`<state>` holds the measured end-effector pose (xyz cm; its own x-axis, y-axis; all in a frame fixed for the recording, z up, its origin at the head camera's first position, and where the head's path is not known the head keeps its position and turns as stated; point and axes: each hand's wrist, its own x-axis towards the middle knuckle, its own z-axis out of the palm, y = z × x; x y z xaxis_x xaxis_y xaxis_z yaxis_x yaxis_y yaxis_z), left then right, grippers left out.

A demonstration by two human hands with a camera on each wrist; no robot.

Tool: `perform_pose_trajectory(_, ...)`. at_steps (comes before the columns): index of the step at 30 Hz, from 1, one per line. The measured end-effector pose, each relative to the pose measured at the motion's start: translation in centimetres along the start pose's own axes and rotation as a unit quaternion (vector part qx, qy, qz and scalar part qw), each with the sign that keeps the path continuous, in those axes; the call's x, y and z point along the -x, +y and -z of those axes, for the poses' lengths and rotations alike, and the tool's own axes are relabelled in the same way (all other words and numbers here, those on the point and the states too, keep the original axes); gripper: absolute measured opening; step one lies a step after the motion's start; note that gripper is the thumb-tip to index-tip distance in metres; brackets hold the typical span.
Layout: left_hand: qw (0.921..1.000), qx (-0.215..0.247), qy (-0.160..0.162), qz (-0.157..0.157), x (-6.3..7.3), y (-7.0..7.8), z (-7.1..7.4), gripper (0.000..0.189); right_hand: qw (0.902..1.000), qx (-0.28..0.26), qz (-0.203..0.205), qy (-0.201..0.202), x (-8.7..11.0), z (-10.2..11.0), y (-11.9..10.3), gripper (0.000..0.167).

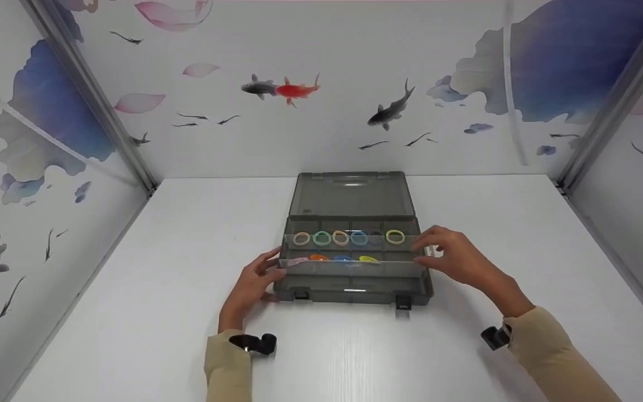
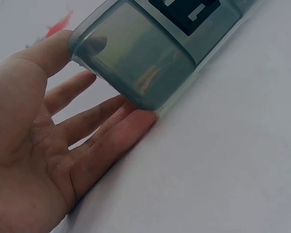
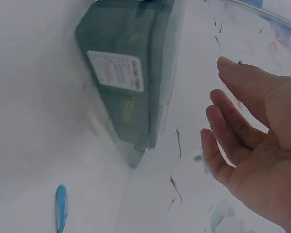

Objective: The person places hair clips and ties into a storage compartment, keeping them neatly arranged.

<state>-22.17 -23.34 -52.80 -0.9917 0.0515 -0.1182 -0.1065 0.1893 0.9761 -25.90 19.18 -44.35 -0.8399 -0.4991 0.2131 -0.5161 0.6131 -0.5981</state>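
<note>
A dark grey see-through plastic storage box lies on the table with its lid laid back. Several coloured rings, such as a yellow ring, form a row inside. Below them are small coloured pieces, one an orange piece, behind a clear plastic strip. My left hand grips the box's left side, thumb over the rim and fingers against the lower edge. My right hand hovers by the right side, fingers loosely bent; in the right wrist view the right hand stands apart from the box, holding nothing.
White table surface surrounds the box. Printed walls with fish and petals stand behind and at both sides. A white label is on the box's right side. A front latch hangs over the near edge.
</note>
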Motion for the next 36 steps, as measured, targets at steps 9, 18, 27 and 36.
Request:
perform_pose_trajectory(9,1.0000,-0.004,0.000,0.001,-0.1,0.0,0.5,0.062,0.9984,0.011,-0.054,-0.010,2.2,1.2,3.3,0.019)
perform_pose_trajectory(18,1.0000,-0.003,-0.002,-0.007,-0.2,0.2,0.3,0.062,0.9951,-0.005,-0.088,-0.044,3.7,2.4,6.9,0.023)
perform_pose_trajectory(27,0.9999,-0.009,0.003,-0.006,-0.1,0.0,0.0,0.061,0.9879,-0.020,-0.124,-0.091,4.6,3.1,9.7,0.029)
perform_pose_trajectory(36,0.9998,-0.014,0.010,0.000,-0.1,0.0,0.0,0.060,0.9842,0.002,-0.149,-0.096,4.0,3.0,10.1,0.014)
